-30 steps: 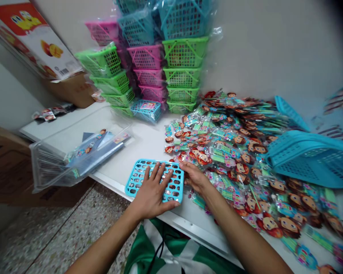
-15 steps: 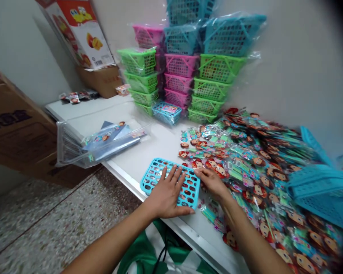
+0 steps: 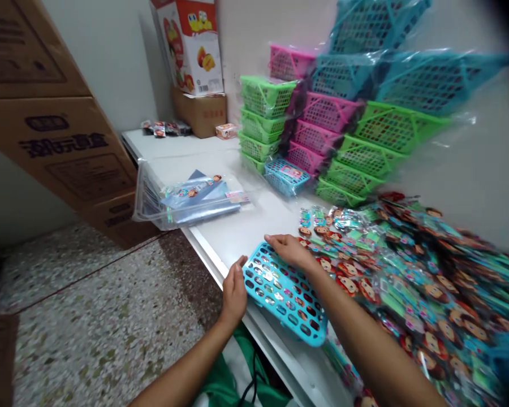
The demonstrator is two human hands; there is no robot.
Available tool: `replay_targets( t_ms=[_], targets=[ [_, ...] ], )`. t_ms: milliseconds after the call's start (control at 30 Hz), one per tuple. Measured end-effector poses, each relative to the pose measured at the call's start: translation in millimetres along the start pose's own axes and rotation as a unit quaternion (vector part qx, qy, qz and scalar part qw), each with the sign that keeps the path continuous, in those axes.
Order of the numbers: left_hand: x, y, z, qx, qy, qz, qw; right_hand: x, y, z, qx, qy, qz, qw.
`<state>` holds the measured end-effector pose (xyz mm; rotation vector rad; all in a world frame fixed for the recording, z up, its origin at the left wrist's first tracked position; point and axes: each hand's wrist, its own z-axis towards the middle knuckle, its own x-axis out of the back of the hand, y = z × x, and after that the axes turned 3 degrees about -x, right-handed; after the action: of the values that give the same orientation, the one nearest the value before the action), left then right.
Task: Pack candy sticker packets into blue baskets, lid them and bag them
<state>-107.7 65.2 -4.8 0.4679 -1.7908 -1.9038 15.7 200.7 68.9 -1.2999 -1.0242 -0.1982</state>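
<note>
A light-blue plastic basket [image 3: 286, 294] with a perforated lid on top lies tilted at the front edge of the table, and colourful packets show through the lid's holes. My left hand [image 3: 234, 288] grips its left end, thumb side up along the edge. At the far left corner, the fingers of my right hand [image 3: 290, 250] are bent over the rim. Right of the basket spreads a heap of plastic-wrapped packets [image 3: 365, 277] with red-haired and brown-haired doll faces. My right forearm crosses over part of the basket and the heap.
Wrapped stacks of green baskets [image 3: 263, 121], pink baskets [image 3: 318, 135] and blue baskets [image 3: 432, 79] stand against the wall. An open clear tub [image 3: 150, 209] with blue film lies on the table's left. Large cartons [image 3: 63, 152] stand at the left, above a speckled floor [image 3: 97, 294].
The basket has turned and tilted. My left hand has gone from flat on the lid to its left end; my right hand has shifted to the far left corner. The view has swung left.
</note>
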Motion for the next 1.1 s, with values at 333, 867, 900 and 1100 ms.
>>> replay_targets(
  t_ms=[333,867,900,1100],
  targets=[
    [-0.6,0,-1,-0.009,-0.027,-0.071,0.997,-13,15,17,0.008,-0.057,0.058,0.997],
    [4.1,40,67,-0.241,-0.381,0.318,0.834,9,65,-129,-0.081,0.162,-0.044,0.982],
    [1.0,39,69,-0.236,-0.388,0.322,0.831,2,65,-134,-0.072,0.148,-0.063,0.984],
    [-3.7,31,67,-0.212,-0.357,0.261,0.872,-15,70,-137,-0.055,0.151,-0.092,0.983]
  ],
)
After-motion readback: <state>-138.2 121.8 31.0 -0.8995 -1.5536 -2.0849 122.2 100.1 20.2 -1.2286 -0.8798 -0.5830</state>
